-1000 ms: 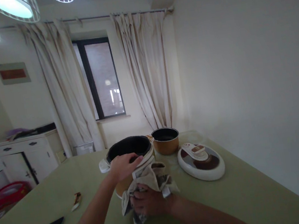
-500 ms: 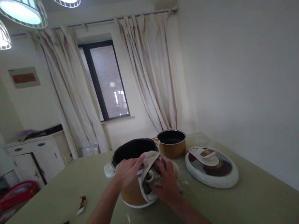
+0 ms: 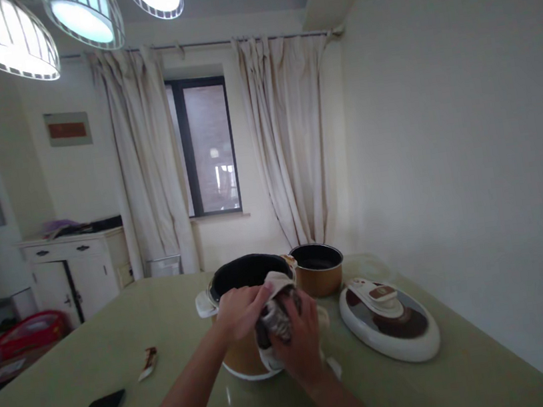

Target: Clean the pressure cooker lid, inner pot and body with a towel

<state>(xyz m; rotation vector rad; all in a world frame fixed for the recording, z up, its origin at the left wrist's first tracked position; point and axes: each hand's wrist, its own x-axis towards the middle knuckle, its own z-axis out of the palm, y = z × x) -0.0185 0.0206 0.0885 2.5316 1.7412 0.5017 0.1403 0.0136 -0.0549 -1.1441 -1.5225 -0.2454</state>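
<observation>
Your right hand (image 3: 298, 338) clutches a crumpled beige-brown cloth (image 3: 275, 317) against the round gold-and-white cooker (image 3: 242, 354); can't tell your left hand's (image 3: 240, 310) grip. Lopsided shoving might skid it across the green table (image 3: 174, 304) toward the far edge.

I'm scanning, no lettering readable anywhere, and the brown badge (image 3: 383, 293) on that lid (image 3: 422, 344), lower right, is blurred

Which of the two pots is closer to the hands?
The white-handled cooker body, which the left hand touches; the smaller gold pot stands behind.
</observation>
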